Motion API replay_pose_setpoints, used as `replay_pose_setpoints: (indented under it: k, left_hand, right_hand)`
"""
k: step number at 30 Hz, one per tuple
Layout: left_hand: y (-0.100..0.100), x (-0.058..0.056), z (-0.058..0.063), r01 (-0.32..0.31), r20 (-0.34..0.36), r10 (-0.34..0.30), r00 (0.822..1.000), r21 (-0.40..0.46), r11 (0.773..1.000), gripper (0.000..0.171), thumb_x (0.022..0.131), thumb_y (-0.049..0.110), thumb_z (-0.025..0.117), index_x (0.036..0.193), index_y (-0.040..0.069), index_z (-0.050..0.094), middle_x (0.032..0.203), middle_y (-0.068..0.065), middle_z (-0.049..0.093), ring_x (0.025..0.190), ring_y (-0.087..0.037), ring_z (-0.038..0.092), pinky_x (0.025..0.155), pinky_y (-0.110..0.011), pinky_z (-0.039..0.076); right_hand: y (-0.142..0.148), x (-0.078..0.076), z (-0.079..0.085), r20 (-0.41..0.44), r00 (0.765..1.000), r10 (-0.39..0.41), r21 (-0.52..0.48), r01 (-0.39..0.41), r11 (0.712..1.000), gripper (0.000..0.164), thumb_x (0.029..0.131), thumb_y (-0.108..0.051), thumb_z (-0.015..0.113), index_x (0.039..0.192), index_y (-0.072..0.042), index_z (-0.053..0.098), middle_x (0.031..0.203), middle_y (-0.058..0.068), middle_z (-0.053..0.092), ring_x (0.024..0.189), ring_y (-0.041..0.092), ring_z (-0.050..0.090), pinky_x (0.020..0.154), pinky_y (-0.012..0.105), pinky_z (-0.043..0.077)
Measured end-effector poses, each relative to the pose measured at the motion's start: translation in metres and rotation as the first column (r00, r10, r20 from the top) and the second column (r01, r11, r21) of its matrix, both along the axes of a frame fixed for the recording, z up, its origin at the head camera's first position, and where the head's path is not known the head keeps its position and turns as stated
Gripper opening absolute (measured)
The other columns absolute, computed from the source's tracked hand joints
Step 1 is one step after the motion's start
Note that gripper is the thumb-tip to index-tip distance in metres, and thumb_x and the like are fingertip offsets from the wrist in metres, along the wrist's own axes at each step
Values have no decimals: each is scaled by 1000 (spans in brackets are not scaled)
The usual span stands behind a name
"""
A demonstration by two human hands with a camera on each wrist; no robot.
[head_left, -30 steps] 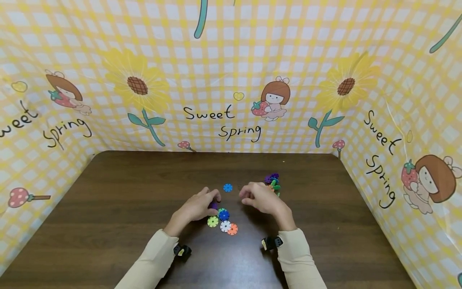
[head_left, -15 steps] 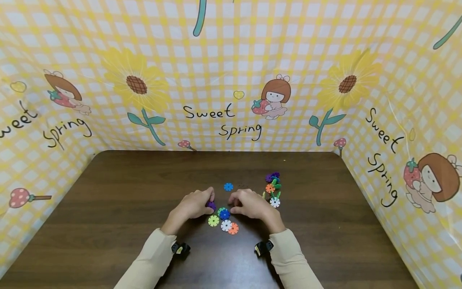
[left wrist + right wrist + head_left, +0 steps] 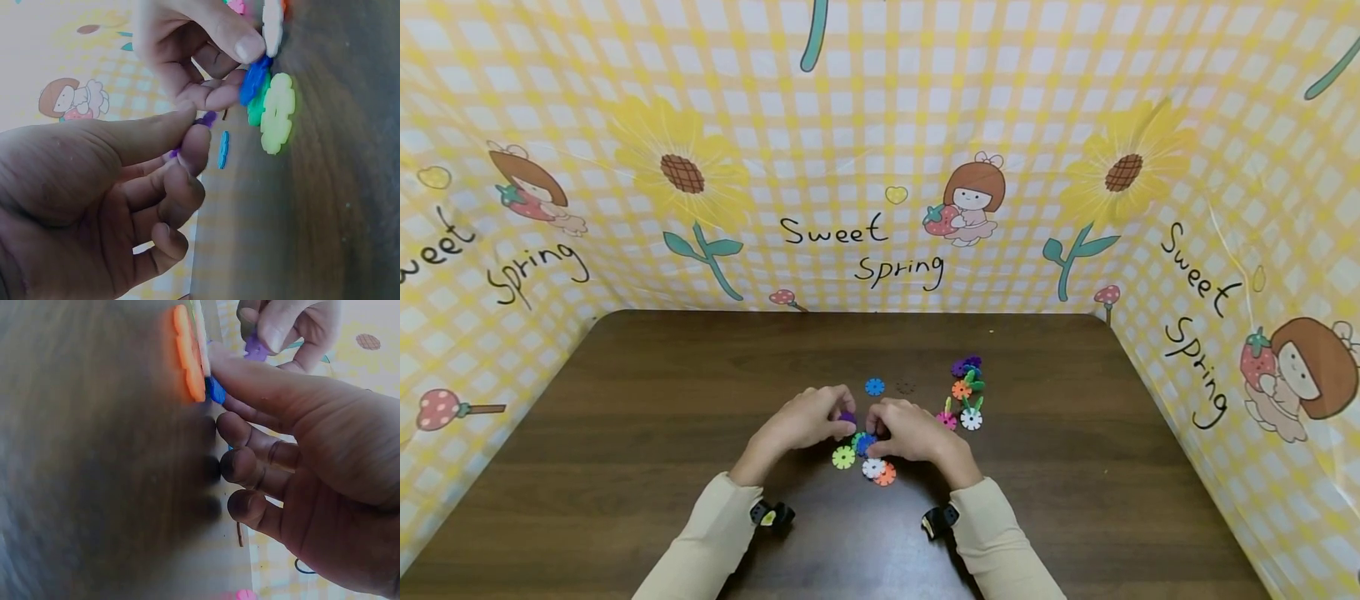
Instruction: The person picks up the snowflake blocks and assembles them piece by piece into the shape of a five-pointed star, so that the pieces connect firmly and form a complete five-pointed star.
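In the head view my left hand (image 3: 801, 419) pinches a purple interlocking disc (image 3: 847, 418) between thumb and index finger, held off the table. My right hand (image 3: 913, 431) is close beside it, thumb and fingers on the edges of a dark blue interlocking disc (image 3: 252, 81). That blue disc overlaps a green disc (image 3: 257, 107). A yellow-green disc (image 3: 843, 457) lies flat nearby. Closer to me, a white disc (image 3: 873, 469) partly covers an orange disc (image 3: 887, 475). The right wrist view shows the right thumb by the white disc's edge.
Past the hands lie a light blue disc (image 3: 875, 387) and a brown disc (image 3: 906, 387) that is hard to see against the table (image 3: 700, 367). To the right are joined discs in purple, green and orange (image 3: 961, 390), plus pink (image 3: 947, 421) and white (image 3: 972, 419) pieces with upright discs.
My right hand has come left from beside the joined pieces to the dark blue disc, uncovering the pink and white pieces. The left hand has picked up the purple disc. The white disc shifted slightly.
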State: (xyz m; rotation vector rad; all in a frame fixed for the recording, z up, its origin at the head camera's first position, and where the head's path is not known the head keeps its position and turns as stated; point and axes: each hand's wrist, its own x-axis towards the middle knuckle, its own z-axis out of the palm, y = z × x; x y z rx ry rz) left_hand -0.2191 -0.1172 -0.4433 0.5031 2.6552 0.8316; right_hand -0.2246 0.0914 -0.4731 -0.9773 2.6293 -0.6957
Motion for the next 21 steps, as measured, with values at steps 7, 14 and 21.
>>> replay_pose_setpoints:
  k: [7, 14, 21]
  left_hand:
    - [-1, -3, 0, 21, -7, -20, 1000, 117, 993, 14, 96, 14, 69, 109, 10, 64, 73, -2, 64, 61, -14, 56, 58, -30, 50]
    - [-1, -1, 4, 46, -17, -44, 999, 200, 979, 17, 98, 6, 64, 114, 11, 62, 76, -5, 66, 62, -15, 55, 59, -32, 49]
    - [-1, -1, 2, 66, -26, -61, 998, 232, 970, 17, 99, 4, 62, 115, 10, 60, 77, -8, 67, 60, -14, 54, 57, -32, 49]
  right_hand:
    - [4, -1, 3, -4, 1000, 14, -36, -14, 999, 16, 92, -23, 76, 95, -15, 62, 85, -8, 58, 76, 7, 54, 71, 23, 48]
    - [14, -2, 14, -24, 1000, 8, -121, -10, 993, 10, 95, -15, 71, 100, -10, 64, 83, -6, 65, 71, 6, 59, 66, 24, 50]
    - [24, -3, 26, -51, 997, -54, -178, 45, 983, 11, 97, -13, 68, 107, -9, 68, 91, -4, 68, 82, 8, 63, 74, 24, 53]
